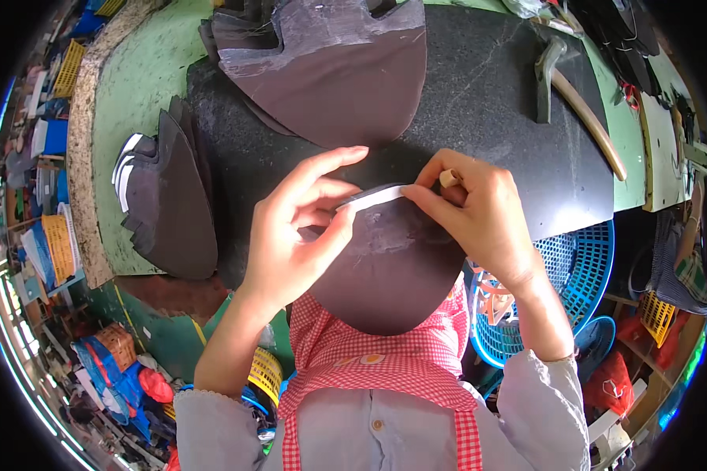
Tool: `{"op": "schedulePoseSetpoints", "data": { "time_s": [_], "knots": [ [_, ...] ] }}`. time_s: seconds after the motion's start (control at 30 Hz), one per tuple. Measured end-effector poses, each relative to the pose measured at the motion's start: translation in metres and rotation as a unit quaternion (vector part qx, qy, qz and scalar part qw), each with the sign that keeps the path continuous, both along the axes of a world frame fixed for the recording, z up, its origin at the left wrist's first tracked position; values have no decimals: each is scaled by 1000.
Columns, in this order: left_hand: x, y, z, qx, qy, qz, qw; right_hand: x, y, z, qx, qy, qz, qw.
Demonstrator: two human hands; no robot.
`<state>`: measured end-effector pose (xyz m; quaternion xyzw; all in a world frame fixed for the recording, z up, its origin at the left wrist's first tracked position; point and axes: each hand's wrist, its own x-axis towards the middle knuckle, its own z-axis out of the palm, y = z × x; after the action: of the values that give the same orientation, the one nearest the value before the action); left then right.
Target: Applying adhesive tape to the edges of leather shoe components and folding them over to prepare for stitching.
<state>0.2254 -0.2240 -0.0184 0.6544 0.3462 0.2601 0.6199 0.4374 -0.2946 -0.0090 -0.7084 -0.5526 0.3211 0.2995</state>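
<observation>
A dark brown, round-ended leather-like piece (385, 271) lies partly on the black work slab and hangs over its near edge toward my lap. Along its far edge runs a narrow white strip (375, 198). My left hand (298, 228) grips that edge, thumb on the strip's left end, index finger stretched out above. At the strip's right end, my right hand (475, 208) pinches with thumb and forefinger. A small tan ring or roll (449, 178) shows among the right hand's curled fingers; I cannot tell which it is.
Stacked dark cut pieces (330, 86) lie ahead on the black slab (479, 94). More pieces (177, 200), some white-edged, sit at the left. A hammer (585, 118) with a wooden handle rests at the right. Below the table's right side is a blue plastic basket (597, 263).
</observation>
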Motion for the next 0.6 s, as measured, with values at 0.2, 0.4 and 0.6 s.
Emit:
{"op": "schedulePoseSetpoints", "data": {
  "time_s": [0.2, 0.4, 0.6],
  "knots": [
    [19, -3, 0, 195, 180, -69, 962, 7, -8, 8, -67, 68, 38, 995],
    [16, -12, 3, 143, 104, -15, 984, -3, -17, 4, -50, 96, 39, 993],
    [-33, -5, 27, 291, 72, 94, 949, 4, -13, -15, 40, 483, -69, 872]
  ]
}}
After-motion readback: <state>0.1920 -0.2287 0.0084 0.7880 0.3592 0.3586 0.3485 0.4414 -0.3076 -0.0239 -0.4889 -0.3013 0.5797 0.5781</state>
